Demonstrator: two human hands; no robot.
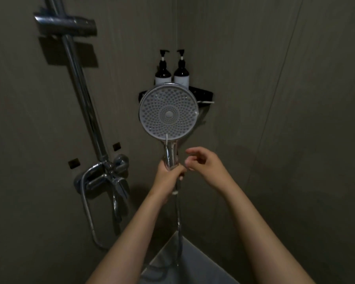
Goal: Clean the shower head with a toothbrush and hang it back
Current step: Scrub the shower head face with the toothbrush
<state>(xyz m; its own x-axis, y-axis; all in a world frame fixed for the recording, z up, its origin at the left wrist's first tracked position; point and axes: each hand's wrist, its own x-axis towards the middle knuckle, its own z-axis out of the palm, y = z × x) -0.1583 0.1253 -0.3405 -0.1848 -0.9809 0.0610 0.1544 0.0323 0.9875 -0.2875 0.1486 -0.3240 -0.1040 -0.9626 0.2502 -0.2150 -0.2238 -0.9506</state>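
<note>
The round chrome shower head [168,113] stands upright in the middle of the view, its grey nozzle face turned toward me. My left hand [168,177] grips the lower part of its chrome handle. My right hand [205,165] hovers just right of the handle with loosely curled fingers and holds nothing. The hose [179,222] hangs down from the handle. A white toothbrush [207,102] seems to lie on the corner shelf behind the head, mostly hidden. The slider bracket [66,24] sits high on the rail at upper left.
A chrome rail [84,103] runs down to the mixer tap [105,177] on the left wall. Two dark pump bottles [172,72] stand on a black corner shelf [205,94]. Grey walls meet in the corner behind. A pale ledge [184,263] lies below.
</note>
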